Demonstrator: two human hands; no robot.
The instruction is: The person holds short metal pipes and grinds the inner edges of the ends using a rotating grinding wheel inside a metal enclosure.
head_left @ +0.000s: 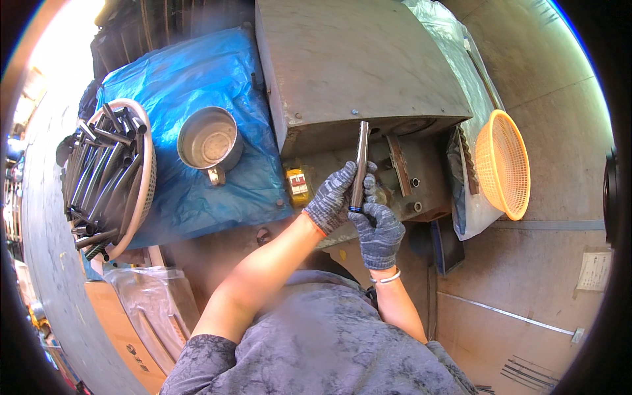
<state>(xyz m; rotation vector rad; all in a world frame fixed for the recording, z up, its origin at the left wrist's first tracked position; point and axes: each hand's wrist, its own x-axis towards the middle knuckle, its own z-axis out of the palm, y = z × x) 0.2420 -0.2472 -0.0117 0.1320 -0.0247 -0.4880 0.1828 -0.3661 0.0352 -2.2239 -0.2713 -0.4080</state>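
Shiny tube (361,161): in the middle of the frame, dark, tilted just a bit, top end near the big box.
Left hand (332,196): in a gray glove; its grip is clamped on the tube.
Right hand (382,238): in a gray glove, right by the tube's low end; I cannot tell if its grip is pinching it.
Blue sheet (178,76): upper left, wrinkly and shiny, spread over the desk, whose top is hidden.
Metal cup (228,161): on the blue sheet, with a handle.
Pale basket (149,168): at the left, full of dark tubes (99,171).
Big gray box (359,59): top middle, metal, with bolts along its front edge.
Switch (297,185): red and white on yellow, just below the blue sheet's right side.
Orange basket (484,164): at the right, tipped up, full of little holes.
Clear plastic (477,214): behind the orange basket.
Room: brown panels (553,164) at the right, with a pale paper (594,268); a cardboard box (125,329) at lower left; bright light in the upper left corner.
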